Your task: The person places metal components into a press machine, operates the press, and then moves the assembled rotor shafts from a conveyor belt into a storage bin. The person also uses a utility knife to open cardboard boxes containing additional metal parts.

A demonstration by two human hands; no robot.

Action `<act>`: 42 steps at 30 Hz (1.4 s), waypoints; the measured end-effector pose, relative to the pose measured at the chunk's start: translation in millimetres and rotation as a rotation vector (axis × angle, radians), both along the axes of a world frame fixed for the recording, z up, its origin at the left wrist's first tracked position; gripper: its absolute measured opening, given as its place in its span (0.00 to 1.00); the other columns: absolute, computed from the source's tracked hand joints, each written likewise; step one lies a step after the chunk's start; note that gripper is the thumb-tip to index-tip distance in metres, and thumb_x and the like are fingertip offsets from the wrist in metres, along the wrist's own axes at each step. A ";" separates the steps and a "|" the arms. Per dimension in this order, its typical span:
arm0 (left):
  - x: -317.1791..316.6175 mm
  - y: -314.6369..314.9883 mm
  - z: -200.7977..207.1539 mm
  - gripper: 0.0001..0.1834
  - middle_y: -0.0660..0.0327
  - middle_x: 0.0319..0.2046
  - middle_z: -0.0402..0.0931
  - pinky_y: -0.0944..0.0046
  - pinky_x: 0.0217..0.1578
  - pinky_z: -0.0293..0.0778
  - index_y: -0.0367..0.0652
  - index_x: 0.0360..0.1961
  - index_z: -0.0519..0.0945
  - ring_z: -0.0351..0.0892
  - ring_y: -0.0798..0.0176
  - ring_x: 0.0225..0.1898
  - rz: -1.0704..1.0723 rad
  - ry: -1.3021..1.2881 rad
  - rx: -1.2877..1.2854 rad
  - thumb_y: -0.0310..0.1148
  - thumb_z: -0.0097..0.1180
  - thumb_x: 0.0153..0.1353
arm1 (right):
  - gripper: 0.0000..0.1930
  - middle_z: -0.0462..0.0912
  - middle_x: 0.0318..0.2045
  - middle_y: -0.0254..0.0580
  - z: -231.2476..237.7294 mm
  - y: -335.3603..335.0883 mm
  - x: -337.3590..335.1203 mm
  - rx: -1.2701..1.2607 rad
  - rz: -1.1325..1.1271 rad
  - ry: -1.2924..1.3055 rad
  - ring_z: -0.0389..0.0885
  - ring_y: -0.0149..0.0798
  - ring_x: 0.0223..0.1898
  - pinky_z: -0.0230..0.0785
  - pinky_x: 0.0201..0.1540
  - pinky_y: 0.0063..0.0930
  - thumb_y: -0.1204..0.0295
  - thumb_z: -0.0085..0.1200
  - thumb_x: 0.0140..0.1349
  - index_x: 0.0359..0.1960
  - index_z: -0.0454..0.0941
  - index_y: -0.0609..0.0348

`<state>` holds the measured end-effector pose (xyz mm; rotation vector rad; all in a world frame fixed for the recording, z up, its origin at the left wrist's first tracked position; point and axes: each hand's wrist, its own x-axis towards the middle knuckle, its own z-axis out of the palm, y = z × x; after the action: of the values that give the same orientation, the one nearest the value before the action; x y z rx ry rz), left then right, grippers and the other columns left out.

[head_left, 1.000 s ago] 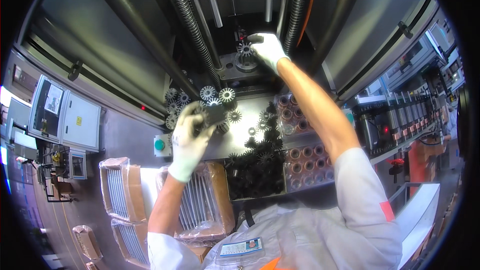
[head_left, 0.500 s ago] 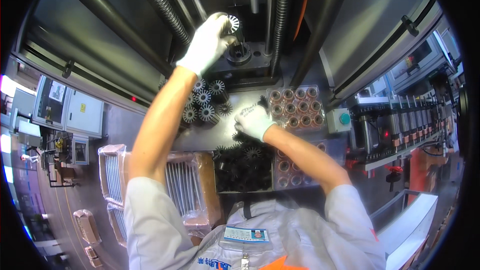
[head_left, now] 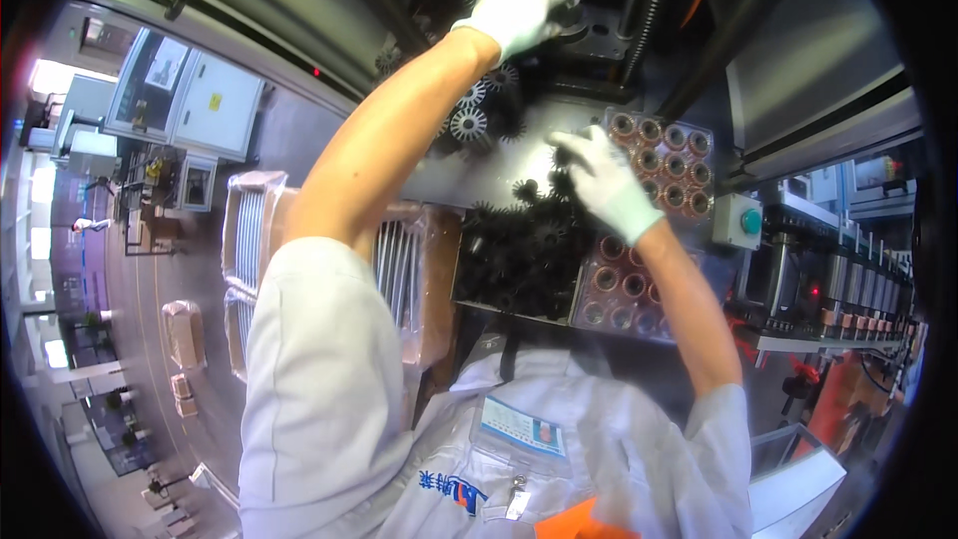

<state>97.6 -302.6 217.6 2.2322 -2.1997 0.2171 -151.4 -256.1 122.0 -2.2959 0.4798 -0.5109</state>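
My left hand (head_left: 514, 15), in a white glove, reaches up to the machine fixture (head_left: 597, 35) at the top. Its fingers close around a slotted metal core, mostly hidden by the glove and blurred. Below that hand stands a cluster of silver slotted cores (head_left: 468, 124) on the metal table. My right hand (head_left: 604, 180), also gloved, hovers over the table between the dark parts and the upper clear tray. Its fingers are stretched out and apart, and I see nothing gripped in them. Dark toothed parts (head_left: 519, 250) lie heaped in a bin just below and left of it.
A clear tray (head_left: 664, 165) of copper-coloured rings stands right of my right hand, with another tray (head_left: 629, 284) nearer me. A box with a green button (head_left: 750, 222) sits further right. Wrapped cartons (head_left: 439, 279) stand at the left. Dark columns (head_left: 743, 15) frame the fixture.
The whole view has shifted as my head moved. My left hand has moved slightly right at the fixture, still around the core. My right hand's fingers have spread from a more closed pose.
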 end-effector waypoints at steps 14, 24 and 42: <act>42.7 396.3 -204.6 0.24 0.41 0.41 0.81 0.48 0.51 0.75 0.35 0.45 0.79 0.80 0.39 0.48 0.773 0.331 0.189 0.40 0.64 0.50 | 0.15 0.84 0.37 0.35 59.5 -21.9 35.4 0.586 -0.146 -0.248 0.79 0.25 0.35 0.73 0.41 0.20 0.77 0.57 0.65 0.52 0.81 0.68; 16.1 392.9 -190.1 0.22 0.41 0.39 0.81 0.46 0.46 0.76 0.38 0.44 0.75 0.81 0.36 0.43 0.873 0.671 0.126 0.38 0.62 0.49 | 0.15 0.87 0.35 0.38 82.9 -132.7 108.3 0.220 -0.465 -0.296 0.81 0.27 0.29 0.74 0.35 0.24 0.76 0.54 0.62 0.51 0.83 0.62; 8.3 218.7 -53.6 0.31 0.60 0.39 0.78 0.66 0.38 0.73 0.37 0.63 0.72 0.74 0.68 0.35 0.334 1.238 -0.135 0.44 0.61 0.64 | 0.27 0.77 0.43 0.55 71.9 -131.5 77.6 -0.589 -0.333 0.172 0.82 0.54 0.42 0.76 0.47 0.45 0.77 0.43 0.63 0.66 0.70 0.45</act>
<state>105.9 -83.8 163.9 1.7815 -1.1055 -0.7723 -73.8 -387.6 193.9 -2.8535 0.9026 -0.6894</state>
